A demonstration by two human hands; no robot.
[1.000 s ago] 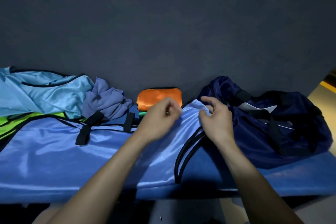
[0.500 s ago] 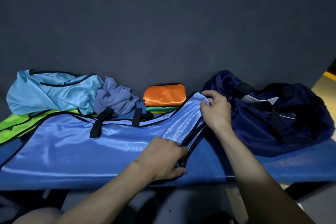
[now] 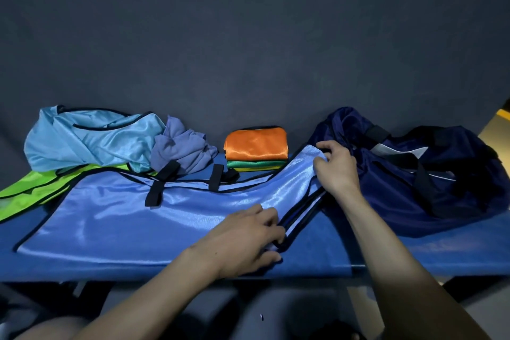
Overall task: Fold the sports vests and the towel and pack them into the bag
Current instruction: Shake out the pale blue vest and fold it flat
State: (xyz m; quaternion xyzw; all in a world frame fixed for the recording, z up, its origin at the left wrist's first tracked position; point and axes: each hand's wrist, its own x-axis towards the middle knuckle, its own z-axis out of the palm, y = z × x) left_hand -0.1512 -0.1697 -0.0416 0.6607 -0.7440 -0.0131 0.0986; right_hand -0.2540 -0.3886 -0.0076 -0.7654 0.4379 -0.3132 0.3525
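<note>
Head view, left to right: green vest (image 3: 30, 190) and crumpled light-blue vest (image 3: 91, 141) far left, towel (image 3: 182, 152) beside them. Blue vest (image 3: 138, 215) flat on bench (image 3: 386, 254); left hand (image 3: 245, 240) pinches its near strap, right hand (image 3: 335, 168) grips far strap. Folded stack (image 3: 256, 149) behind, bag (image 3: 430, 171) right.

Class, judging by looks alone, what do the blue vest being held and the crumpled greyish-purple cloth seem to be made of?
Blue vest: likely shiny synthetic satin or polyester; bright streaky highlights, black binding. Crumpled cloth: matte and soft, perhaps microfibre or cotton; no sheen, rounded folds.
</note>
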